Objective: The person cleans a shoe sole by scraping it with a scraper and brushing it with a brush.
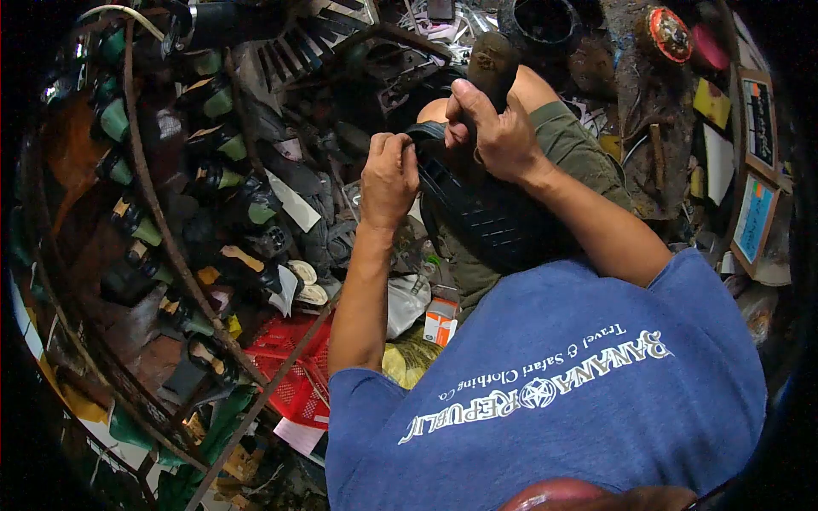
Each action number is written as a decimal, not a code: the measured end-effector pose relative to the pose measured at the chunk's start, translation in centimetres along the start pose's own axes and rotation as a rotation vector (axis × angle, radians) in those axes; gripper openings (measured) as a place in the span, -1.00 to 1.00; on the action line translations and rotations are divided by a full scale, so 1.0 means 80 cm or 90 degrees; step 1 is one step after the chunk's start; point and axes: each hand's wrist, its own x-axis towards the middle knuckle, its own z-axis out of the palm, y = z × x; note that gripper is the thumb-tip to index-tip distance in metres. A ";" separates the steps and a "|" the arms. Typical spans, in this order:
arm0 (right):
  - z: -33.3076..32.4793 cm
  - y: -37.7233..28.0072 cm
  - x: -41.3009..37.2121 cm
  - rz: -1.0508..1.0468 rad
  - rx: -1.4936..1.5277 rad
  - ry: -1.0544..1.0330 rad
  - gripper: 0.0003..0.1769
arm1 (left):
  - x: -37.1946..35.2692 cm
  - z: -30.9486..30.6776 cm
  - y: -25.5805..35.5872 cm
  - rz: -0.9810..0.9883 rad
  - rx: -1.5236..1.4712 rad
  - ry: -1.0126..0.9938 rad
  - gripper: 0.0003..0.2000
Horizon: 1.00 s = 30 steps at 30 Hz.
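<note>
Near the top centre, my left hand is closed on the edge of a black strap. To its right, my right hand is closed, with the thumb pressed toward the bent fingers beside the strap; what it pinches is too small to make out. Between and below the hands, a black sole-like piece with slots lies across my lap. Just above my right hand stands a dark rounded object, partly behind the thumb.
At the left, a rusty metal rack holds several shoes on green forms. A red plastic basket sits lower left, near an orange-and-white box. Framed signs stand at the right; a round red tin is upper right.
</note>
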 end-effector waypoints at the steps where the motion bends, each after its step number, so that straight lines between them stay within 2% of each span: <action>1: -0.001 0.003 0.000 -0.023 -0.020 -0.025 -0.75 | 0.000 -0.001 0.000 0.005 0.004 -0.005 -0.91; 5: -0.001 0.003 -0.002 -0.036 -0.040 -0.016 -0.78 | 0.001 -0.002 0.002 0.027 0.008 -0.016 -0.89; 8: 0.002 0.002 -0.003 0.023 -0.039 -0.035 -0.79 | 0.003 -0.002 -0.001 0.017 0.007 -0.019 -0.89; 10: 0.011 0.008 -0.005 -0.099 -0.067 0.070 -0.72 | 0.005 -0.004 -0.001 0.025 0.008 -0.015 -0.89; 11: 0.009 -0.001 -0.007 -0.101 -0.068 0.070 -0.72 | 0.007 -0.005 -0.001 0.031 0.008 -0.009 -0.89; 13: 0.005 -0.025 -0.017 0.076 0.133 0.056 -0.61 | 0.013 -0.011 0.000 0.032 0.009 -0.030 -0.89; 20: 0.009 -0.011 -0.018 0.078 0.113 0.072 -0.62 | 0.021 -0.014 0.004 0.012 0.043 -0.086 -0.88; 22: 0.011 0.005 -0.013 -0.112 -0.131 0.068 -0.76 | 0.020 -0.011 0.000 0.013 0.041 -0.089 -0.87; 23: 0.010 0.005 -0.009 -0.111 -0.132 0.068 -0.76 | 0.019 -0.010 -0.002 0.011 0.042 -0.091 -0.87; 25: 0.011 -0.005 0.000 -0.309 -0.422 0.073 -0.74 | 0.016 -0.008 -0.004 0.011 0.043 -0.090 -0.87; 26: 0.010 -0.020 0.007 -0.307 -0.422 0.070 -0.74 | 0.014 -0.008 -0.004 0.014 0.048 -0.087 -0.86; 27: 0.008 -0.038 0.015 -0.079 -0.232 0.023 -0.81 | 0.013 -0.010 -0.004 0.012 0.048 -0.088 -0.86; 28: 0.008 -0.047 0.020 0.146 -0.041 -0.024 -0.76 | 0.012 -0.010 -0.003 0.015 0.032 -0.082 -0.87; 29: 0.007 -0.017 0.019 -0.100 -0.242 -0.031 -0.71 | 0.012 -0.010 -0.003 0.018 0.015 -0.074 -0.87; 30: 0.005 0.008 0.009 -0.100 -0.243 -0.033 -0.71 | 0.012 -0.008 -0.004 0.017 0.014 -0.072 -0.87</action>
